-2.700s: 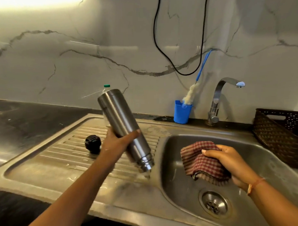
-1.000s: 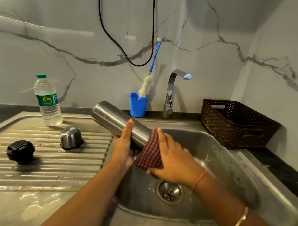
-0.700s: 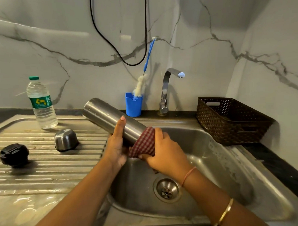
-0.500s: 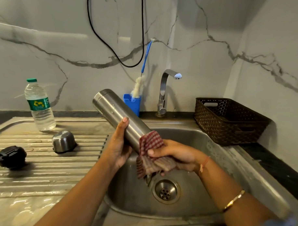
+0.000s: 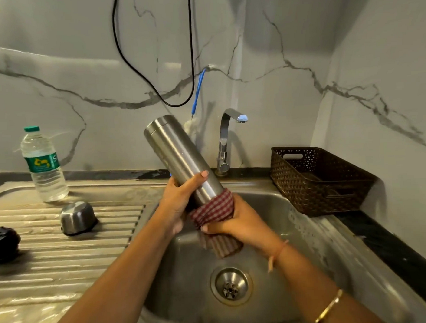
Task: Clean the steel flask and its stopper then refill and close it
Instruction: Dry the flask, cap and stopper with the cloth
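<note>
Steel flask (image 5: 180, 157) sits in the grasp of both hands. The left hand (image 5: 179, 201) curls round the lower half of its body, thumb tip lying across the front, and holds it tilted above the sink basin (image 5: 294, 233), closed end up and to the left. The right hand (image 5: 236, 223) clutches a red-and-white checked cloth (image 5: 216, 207) bunched round the flask's lower end, so that end is hidden. A loose tail of the cloth hangs below the fingers into the basin. An orange thread (image 5: 279, 252) circles the right wrist, and a gold bangle (image 5: 329, 307) sits further up the forearm.

Below the hands, the round drain (image 5: 232, 286) lies in the basin floor. Behind the flask stands a curved tap (image 5: 226, 136), and a bottle brush (image 5: 198, 89) with a blue handle leans against the marble wall, its pale head partly covered by the flask. A black cable (image 5: 156, 88) loops down the wall above it.

On the ribbed draining board (image 5: 65, 258) to the left, a small steel cup (image 5: 77, 218) rests mouth down. The black stopper (image 5: 3, 243) lies well apart from the flask at the left edge. A clear plastic water bottle (image 5: 44, 167) with a green cap stands upright at the back of the board. To the right of the sink, a dark brown woven basket (image 5: 316, 182) sits on the counter in the corner.
</note>
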{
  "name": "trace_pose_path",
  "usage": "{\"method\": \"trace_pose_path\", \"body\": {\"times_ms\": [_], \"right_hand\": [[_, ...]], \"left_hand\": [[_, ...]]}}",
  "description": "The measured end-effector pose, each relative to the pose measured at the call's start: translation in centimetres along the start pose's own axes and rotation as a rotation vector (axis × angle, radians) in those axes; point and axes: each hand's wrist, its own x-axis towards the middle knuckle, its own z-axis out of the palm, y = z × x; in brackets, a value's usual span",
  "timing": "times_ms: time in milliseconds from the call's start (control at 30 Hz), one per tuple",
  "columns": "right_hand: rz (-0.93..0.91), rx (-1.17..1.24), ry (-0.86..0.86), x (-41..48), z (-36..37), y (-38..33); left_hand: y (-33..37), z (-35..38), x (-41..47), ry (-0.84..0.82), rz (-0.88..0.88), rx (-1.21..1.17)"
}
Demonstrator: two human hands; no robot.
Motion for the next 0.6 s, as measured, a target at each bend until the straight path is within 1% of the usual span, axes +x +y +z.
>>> {"method": "trace_pose_path", "body": {"times_ms": [33, 67, 100, 133, 200, 267, 300, 333, 367, 400, 467, 500, 533, 600], "right_hand": [[0.029, 0.174, -0.138, 0.0, -0.5, 0.0], [0.037, 0.275, -0.22, 0.0, -0.6, 0.0], [0.027, 0.287, -0.217, -0.1, -0.5, -0.1], [0.016, 0.251, -0.14, -0.1, 0.0, -0.3], [0.004, 0.055, 0.124, -0.2, 1.4, -0.5], [-0.047, -0.307, 0.365, -0.8, 2.3, -0.8], [-0.086, -0.503, 0.43, -1.0, 2.3, -0.9], [-0.121, -0.642, 0.458, -1.1, 2.1, -0.7], [-0.153, -0.707, 0.466, -1.0, 1.9, -0.6], [-0.161, -0.702, 0.465, -0.9, 1.7, -0.6], [-0.091, -0.549, 0.399, -0.5, 1.2, -0.4], [-0.041, -0.408, 0.316, -0.3, 0.9, -0.4], [-0.003, -0.228, 0.191, 0.0, 0.4, -0.3], [0.041, 0.173, -0.119, 0.0, -0.8, -0.2]], "left_hand": [[0.2, -0.1, -0.1, -0.061, 0.004, -0.004], [0.4, -0.1, -0.2, -0.114, 0.01, -0.013], [0.5, -0.1, -0.2, -0.137, 0.003, -0.018], [0.7, 0.0, -0.2, -0.14, -0.015, -0.016], [0.9, 0.3, -0.2, -0.105, -0.055, 0.019], [0.6, 0.8, -0.1, -0.033, -0.07, 0.082], [0.2, 1.0, -0.1, 0.001, -0.071, 0.094], [-0.1, 1.2, 0.0, 0.031, -0.061, 0.085], [-0.5, 1.2, 0.0, 0.053, -0.037, 0.071], [-0.7, 1.2, 0.1, 0.065, -0.003, 0.076], [-0.8, 0.9, 0.0, 0.043, 0.044, 0.137], [-0.6, 0.7, 0.0, 0.013, 0.052, 0.163], [-0.5, 0.4, 0.0, -0.033, 0.047, 0.17], [-0.3, -0.4, 0.2, -0.14, 0.024, 0.138]]}}
